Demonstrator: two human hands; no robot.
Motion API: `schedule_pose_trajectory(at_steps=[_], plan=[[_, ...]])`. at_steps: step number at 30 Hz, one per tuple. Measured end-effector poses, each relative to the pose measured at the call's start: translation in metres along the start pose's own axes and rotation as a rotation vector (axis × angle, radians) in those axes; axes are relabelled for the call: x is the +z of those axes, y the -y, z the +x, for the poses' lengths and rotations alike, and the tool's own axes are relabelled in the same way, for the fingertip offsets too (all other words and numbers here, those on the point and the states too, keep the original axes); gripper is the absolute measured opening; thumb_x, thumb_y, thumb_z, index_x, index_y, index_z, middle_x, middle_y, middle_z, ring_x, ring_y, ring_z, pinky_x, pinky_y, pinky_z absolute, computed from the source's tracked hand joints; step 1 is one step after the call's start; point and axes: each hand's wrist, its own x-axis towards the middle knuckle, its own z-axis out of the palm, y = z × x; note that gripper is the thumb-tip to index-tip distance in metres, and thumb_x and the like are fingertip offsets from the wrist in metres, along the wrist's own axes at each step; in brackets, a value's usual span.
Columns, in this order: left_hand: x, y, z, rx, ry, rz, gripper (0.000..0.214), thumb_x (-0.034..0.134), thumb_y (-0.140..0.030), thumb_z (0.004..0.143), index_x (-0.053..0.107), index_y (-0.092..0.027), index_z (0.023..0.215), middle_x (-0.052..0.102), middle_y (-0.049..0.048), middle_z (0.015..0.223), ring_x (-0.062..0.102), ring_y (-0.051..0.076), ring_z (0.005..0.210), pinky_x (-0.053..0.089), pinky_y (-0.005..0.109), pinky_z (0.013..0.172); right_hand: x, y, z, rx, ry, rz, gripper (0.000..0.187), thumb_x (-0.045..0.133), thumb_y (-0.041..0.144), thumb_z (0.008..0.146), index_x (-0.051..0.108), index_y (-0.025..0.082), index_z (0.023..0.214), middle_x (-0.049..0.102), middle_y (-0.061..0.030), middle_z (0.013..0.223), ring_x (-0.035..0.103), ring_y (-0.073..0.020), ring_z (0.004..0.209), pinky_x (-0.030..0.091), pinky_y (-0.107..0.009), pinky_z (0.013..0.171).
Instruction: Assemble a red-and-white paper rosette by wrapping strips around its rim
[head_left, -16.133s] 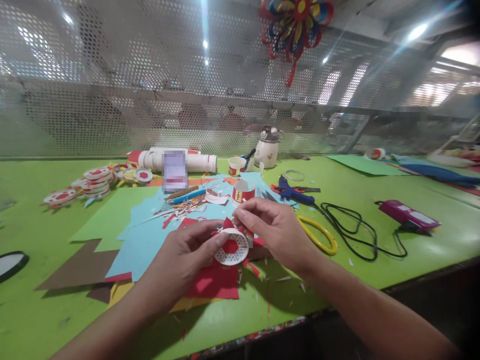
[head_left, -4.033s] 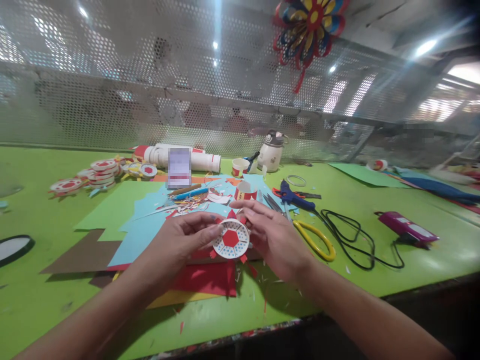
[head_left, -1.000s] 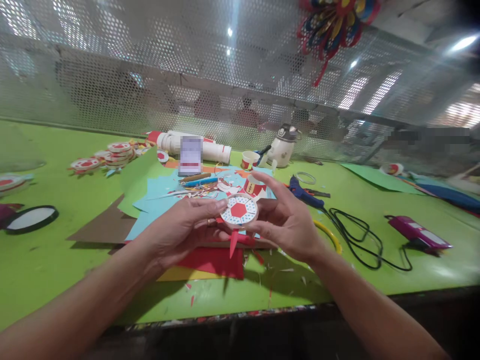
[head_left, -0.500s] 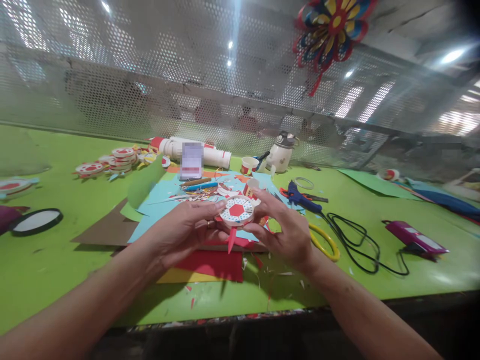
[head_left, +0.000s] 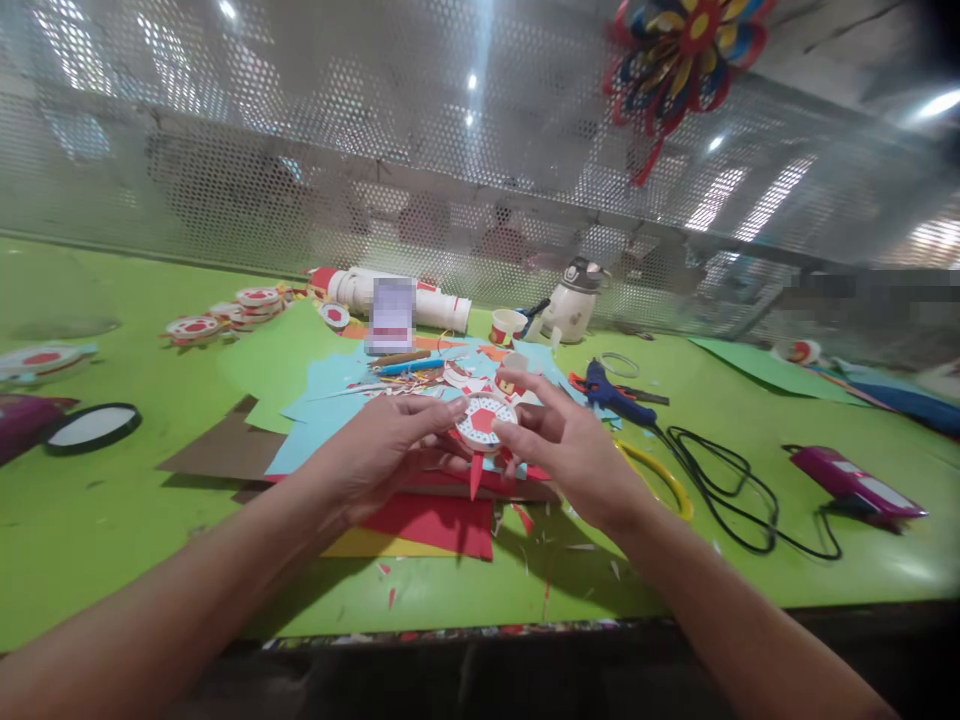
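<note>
Green table (head_left: 90,520): dotted disc (head_left: 482,421), finger-held, left hand (head_left: 386,445) and right hand (head_left: 581,455); handling step, next likely wanting light grip.

Dotted disc (head_left: 484,421) in left hand (head_left: 386,445), right hand (head_left: 581,455) touching

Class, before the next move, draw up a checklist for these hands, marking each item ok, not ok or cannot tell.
1. Disc steadied by left hand: ok, thumb at its left rim.
2. Right hand in contact: ok, touching the disc's right side.
3. Hexagon side up: ok, the red shape shows.
4. Disc's underside sound: cannot tell, hidden.
5. Table free of scraps: not ok, bits lie near its front edge.
6. Glue gun hot: cannot tell.
</note>
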Motion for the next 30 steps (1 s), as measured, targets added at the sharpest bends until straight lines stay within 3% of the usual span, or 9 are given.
schedule_pose_trajectory(at_steps=[7, 15, 22, 27, 30], plan=[[0.001, 0.001, -0.003, 0.017, 0.091, -0.030, 0.014, 0.071, -0.028, 0.085, 0.074, -0.015, 0.089, 0.075, 0.0070, 0.082, 0.070, 0.014, 0.070, 0.062, 0.027, 0.073, -0.002, -0.009, 0.002, 0.090, 0.010, 0.242, 0.068, 0.078, 0.040, 0.076, 0.047, 0.024, 0.134, 0.060, 0.0000, 0.080, 0.055, -0.0098, 0.057, 0.052, -0.027, 0.053], [0.002, -0.002, -0.005, -0.020, 0.088, -0.096, 0.004, 0.073, -0.014, 0.080, 0.071, -0.013, 0.084, 0.075, 0.0059, 0.078, 0.071, 0.015, 0.064, 0.063, 0.030, 0.070, -0.001, -0.007, 0.004, 0.091, -0.029, 0.261, 0.067, 0.080, 0.038, 0.073, 0.051, 0.021, 0.131, 0.053, 0.0035, 0.075, 0.056, -0.0103, 0.063, 0.053, -0.024, 0.055], [0.002, -0.004, -0.009, -0.024, 0.029, -0.106, 0.015, 0.078, -0.012, 0.074, 0.066, -0.013, 0.083, 0.075, 0.0089, 0.077, 0.072, 0.018, 0.062, 0.063, 0.037, 0.069, -0.003, -0.006, 0.004, 0.077, -0.039, 0.218, 0.065, 0.079, 0.034, 0.076, 0.049, 0.019, 0.132, 0.057, 0.0029, 0.074, 0.058, -0.0096, 0.054, 0.053, -0.024, 0.050], [0.002, -0.002, -0.010, -0.013, 0.026, -0.038, 0.032, 0.081, -0.016, 0.073, 0.067, -0.015, 0.102, 0.076, 0.0093, 0.090, 0.073, 0.021, 0.078, 0.062, 0.039, 0.078, -0.005, -0.007, 0.004, 0.107, -0.005, 0.348, 0.064, 0.081, 0.035, 0.074, 0.051, 0.020, 0.128, 0.063, -0.0010, 0.084, 0.060, -0.0105, 0.058, 0.056, -0.026, 0.051], [0.005, -0.001, -0.010, 0.075, 0.052, -0.028, 0.028, 0.082, -0.020, 0.072, 0.070, -0.016, 0.097, 0.075, 0.0054, 0.085, 0.071, 0.017, 0.073, 0.061, 0.034, 0.075, -0.003, -0.003, 0.003, 0.141, 0.033, 0.464, 0.063, 0.084, 0.033, 0.071, 0.053, 0.019, 0.125, 0.068, -0.0047, 0.091, 0.061, -0.0104, 0.058, 0.056, -0.025, 0.051]])
